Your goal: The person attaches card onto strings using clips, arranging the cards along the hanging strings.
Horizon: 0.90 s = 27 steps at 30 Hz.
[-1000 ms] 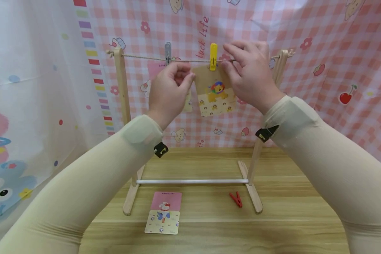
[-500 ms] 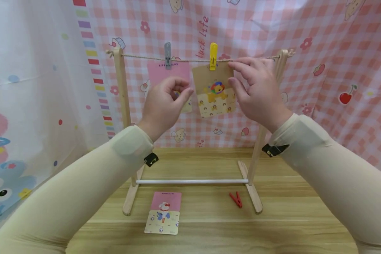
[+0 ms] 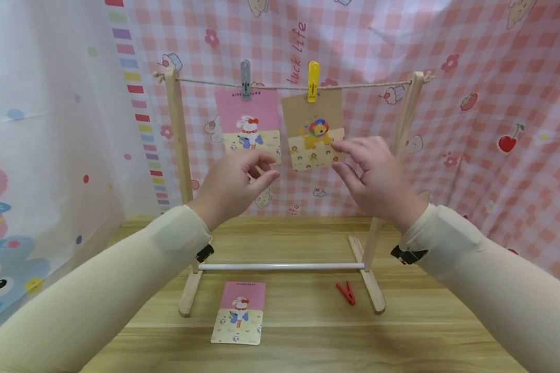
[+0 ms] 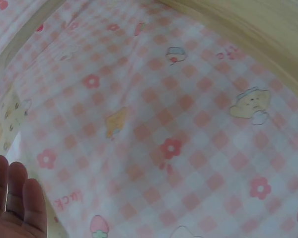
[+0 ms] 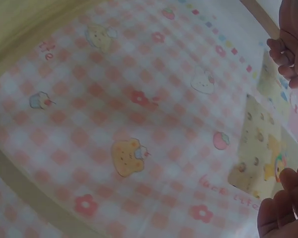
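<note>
Left hand (image 3: 235,181) and right hand (image 3: 378,178) lowered since earlier, apart, both relaxed, hanging rabbit card (image 3: 248,127) and lion card (image 3: 315,132) beyond, each pegged to rope (image 3: 368,85)

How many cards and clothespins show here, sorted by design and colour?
Pink-topped animal cards: 2
Lion card: 1
Gray clothespin: 1
Yellow clothespin: 1
Red clothespin: 1
Total: 6
</note>
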Tool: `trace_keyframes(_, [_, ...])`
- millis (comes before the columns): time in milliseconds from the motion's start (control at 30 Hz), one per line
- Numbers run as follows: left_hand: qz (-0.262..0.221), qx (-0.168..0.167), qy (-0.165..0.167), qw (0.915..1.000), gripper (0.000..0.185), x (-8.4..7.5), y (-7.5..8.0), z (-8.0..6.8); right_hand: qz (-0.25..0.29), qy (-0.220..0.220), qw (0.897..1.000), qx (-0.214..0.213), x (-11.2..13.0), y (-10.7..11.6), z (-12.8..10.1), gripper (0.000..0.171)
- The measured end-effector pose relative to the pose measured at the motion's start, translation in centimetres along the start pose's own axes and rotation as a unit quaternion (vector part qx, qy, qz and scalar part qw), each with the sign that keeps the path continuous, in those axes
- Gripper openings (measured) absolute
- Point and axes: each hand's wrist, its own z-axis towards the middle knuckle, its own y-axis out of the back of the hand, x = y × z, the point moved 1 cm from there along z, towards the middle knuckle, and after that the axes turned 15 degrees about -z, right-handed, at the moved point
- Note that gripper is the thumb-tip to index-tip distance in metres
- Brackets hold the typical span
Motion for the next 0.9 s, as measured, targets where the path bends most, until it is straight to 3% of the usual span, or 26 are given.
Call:
trace_keyframes(200, [0.042,0.056,0.015,0.9974,0.036,1.1,-0.5,-1.9,-0.006,-0.01,0.998,0.069,-0.4,-1.5,-2.7,0.031])
trace_keyframes(367, [0.047,0.08,0.029,0.9952,0.039,2.5,-0.9,-3.3,-0.016,-0.036,0.991,0.127,-1.0,-2.8,-4.9,0.03])
trace_keyframes(900, [0.054,0.119,0.106,0.9857,0.049,5.8,-2.1,-7.2,-0.008,-0.061,0.978,0.201,-2.1,-6.1,-9.3,0.033])
